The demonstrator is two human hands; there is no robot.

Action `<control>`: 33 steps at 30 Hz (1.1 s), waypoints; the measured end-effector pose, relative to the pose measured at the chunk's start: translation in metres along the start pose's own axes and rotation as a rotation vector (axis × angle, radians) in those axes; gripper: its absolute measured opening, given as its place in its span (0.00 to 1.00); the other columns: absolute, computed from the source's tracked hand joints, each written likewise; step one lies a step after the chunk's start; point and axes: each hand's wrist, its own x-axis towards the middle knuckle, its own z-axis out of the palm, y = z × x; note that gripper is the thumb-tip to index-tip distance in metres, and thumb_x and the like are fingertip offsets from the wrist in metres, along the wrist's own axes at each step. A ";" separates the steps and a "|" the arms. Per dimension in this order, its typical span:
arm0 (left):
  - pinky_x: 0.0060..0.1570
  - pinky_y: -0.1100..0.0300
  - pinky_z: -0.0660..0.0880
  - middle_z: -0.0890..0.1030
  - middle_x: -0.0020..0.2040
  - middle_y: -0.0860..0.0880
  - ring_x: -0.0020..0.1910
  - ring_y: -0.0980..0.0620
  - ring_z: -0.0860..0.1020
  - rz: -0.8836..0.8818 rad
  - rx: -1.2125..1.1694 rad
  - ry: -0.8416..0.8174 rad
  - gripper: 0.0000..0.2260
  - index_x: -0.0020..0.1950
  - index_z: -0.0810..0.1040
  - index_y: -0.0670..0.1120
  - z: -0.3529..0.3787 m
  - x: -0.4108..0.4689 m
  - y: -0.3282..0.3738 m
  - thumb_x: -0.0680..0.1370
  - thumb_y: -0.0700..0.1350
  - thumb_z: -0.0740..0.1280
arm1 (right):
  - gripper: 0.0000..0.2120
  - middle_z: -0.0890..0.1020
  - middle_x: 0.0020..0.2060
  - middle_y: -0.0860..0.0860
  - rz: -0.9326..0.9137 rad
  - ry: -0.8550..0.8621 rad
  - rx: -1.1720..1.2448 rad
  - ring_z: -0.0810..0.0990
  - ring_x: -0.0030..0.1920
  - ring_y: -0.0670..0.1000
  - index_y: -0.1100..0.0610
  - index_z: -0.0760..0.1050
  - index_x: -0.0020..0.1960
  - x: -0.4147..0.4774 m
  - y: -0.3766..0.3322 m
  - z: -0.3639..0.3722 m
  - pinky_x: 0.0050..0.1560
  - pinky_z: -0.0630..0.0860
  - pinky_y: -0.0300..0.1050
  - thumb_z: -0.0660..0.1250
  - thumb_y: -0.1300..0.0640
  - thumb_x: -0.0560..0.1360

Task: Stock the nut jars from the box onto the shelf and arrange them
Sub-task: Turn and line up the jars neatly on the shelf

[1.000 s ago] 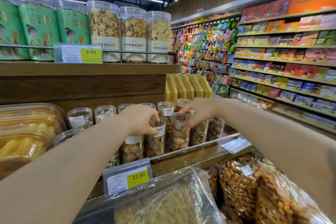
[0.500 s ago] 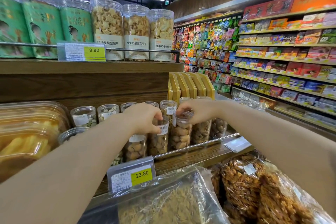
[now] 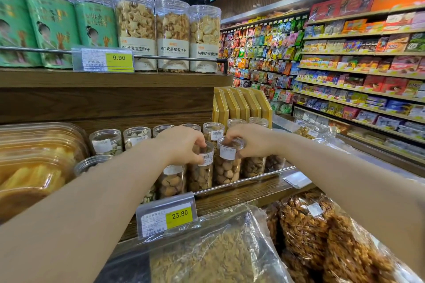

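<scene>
Nut jars (image 3: 135, 136) stand in rows on the middle shelf (image 3: 253, 194), behind a metal rail (image 3: 243, 180). Our left hand (image 3: 181, 145) curls round the top of one front jar (image 3: 202, 174); our right hand (image 3: 250, 140) pinches the lid of the jar beside it (image 3: 227, 167). We judge it best to keep both upright, settle them close together against the rail, and turn their labels (image 3: 227, 153) outward.
</scene>
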 end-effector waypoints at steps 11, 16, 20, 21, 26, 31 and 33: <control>0.48 0.60 0.72 0.77 0.59 0.56 0.56 0.54 0.75 0.003 -0.011 0.012 0.19 0.64 0.74 0.55 0.003 0.000 -0.002 0.74 0.56 0.69 | 0.35 0.71 0.66 0.50 0.124 0.071 -0.033 0.70 0.66 0.53 0.50 0.66 0.72 -0.002 0.003 0.016 0.66 0.68 0.54 0.74 0.43 0.69; 0.51 0.58 0.75 0.73 0.58 0.53 0.55 0.55 0.73 0.019 -0.051 -0.038 0.23 0.62 0.73 0.53 0.001 0.001 0.002 0.70 0.60 0.70 | 0.41 0.67 0.70 0.48 0.063 -0.007 0.054 0.67 0.69 0.51 0.50 0.59 0.75 -0.008 0.002 0.011 0.70 0.64 0.49 0.75 0.46 0.68; 0.56 0.55 0.74 0.71 0.61 0.53 0.58 0.53 0.71 0.021 -0.096 -0.002 0.30 0.65 0.70 0.53 0.000 0.009 0.010 0.68 0.66 0.69 | 0.40 0.61 0.74 0.46 0.067 0.040 0.113 0.61 0.72 0.47 0.47 0.55 0.76 -0.013 0.028 -0.013 0.72 0.57 0.45 0.72 0.46 0.71; 0.59 0.54 0.72 0.70 0.63 0.53 0.60 0.53 0.71 0.041 -0.115 0.017 0.30 0.67 0.69 0.53 0.000 0.013 0.013 0.69 0.66 0.68 | 0.37 0.62 0.74 0.46 0.090 0.065 0.097 0.62 0.72 0.47 0.47 0.56 0.76 -0.014 0.036 -0.021 0.73 0.58 0.46 0.70 0.46 0.73; 0.65 0.56 0.67 0.70 0.67 0.51 0.66 0.52 0.68 0.190 -0.098 0.009 0.27 0.71 0.69 0.50 0.004 0.032 0.042 0.75 0.60 0.66 | 0.24 0.66 0.73 0.49 0.204 0.148 0.102 0.64 0.72 0.50 0.50 0.64 0.73 -0.005 0.062 -0.039 0.71 0.59 0.47 0.64 0.50 0.78; 0.58 0.56 0.73 0.76 0.61 0.53 0.59 0.53 0.74 0.138 -0.101 0.053 0.17 0.65 0.75 0.51 0.015 0.044 0.051 0.77 0.52 0.66 | 0.24 0.64 0.74 0.50 0.231 0.030 -0.007 0.62 0.74 0.51 0.51 0.63 0.74 0.030 0.085 -0.031 0.72 0.58 0.47 0.63 0.53 0.79; 0.56 0.55 0.75 0.78 0.58 0.54 0.57 0.54 0.76 0.127 -0.106 0.080 0.15 0.63 0.77 0.52 0.016 0.047 0.049 0.77 0.50 0.66 | 0.24 0.64 0.74 0.50 0.240 -0.014 -0.025 0.62 0.74 0.52 0.51 0.63 0.74 0.047 0.090 -0.026 0.72 0.59 0.49 0.63 0.53 0.79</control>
